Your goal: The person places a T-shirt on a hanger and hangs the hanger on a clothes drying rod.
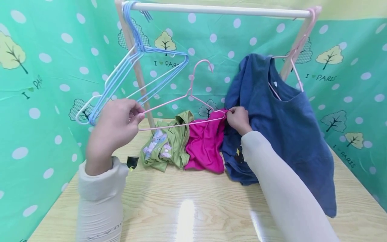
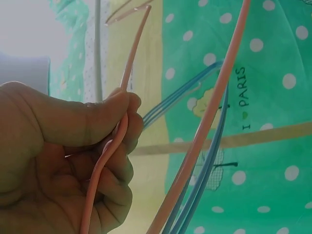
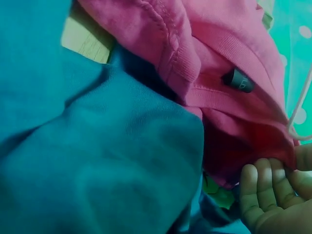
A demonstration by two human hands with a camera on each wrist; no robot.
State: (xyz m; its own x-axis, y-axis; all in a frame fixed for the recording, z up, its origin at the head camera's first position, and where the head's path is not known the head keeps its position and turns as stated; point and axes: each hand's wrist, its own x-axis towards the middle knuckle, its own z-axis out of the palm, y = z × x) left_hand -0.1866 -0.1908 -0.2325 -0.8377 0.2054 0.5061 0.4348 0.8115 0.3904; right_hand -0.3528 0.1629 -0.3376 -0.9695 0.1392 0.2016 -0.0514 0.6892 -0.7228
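My left hand (image 1: 116, 122) pinches one end of a pink wire hanger (image 1: 169, 104), whose hook points up. In the left wrist view the thumb and fingers close round the hanger's wire (image 2: 105, 161). At the hanger's other end, my right hand (image 1: 239, 119) pinches the edge of a magenta shirt (image 1: 205, 144). The right wrist view shows that shirt (image 3: 234, 44), with a dark label (image 3: 240, 81) inside its neckline, and the hanger's tip beside my right hand (image 3: 278, 195). Most of the shirt lies crumpled on the table.
Several blue and white hangers (image 1: 140, 50) hang at the left of the white rail (image 1: 223, 9). A navy shirt (image 1: 287, 134) hangs on a pink hanger at the right. A crumpled green garment (image 1: 167, 148) lies left of the magenta shirt; dark blue cloth (image 1: 239, 171) lies to its right.
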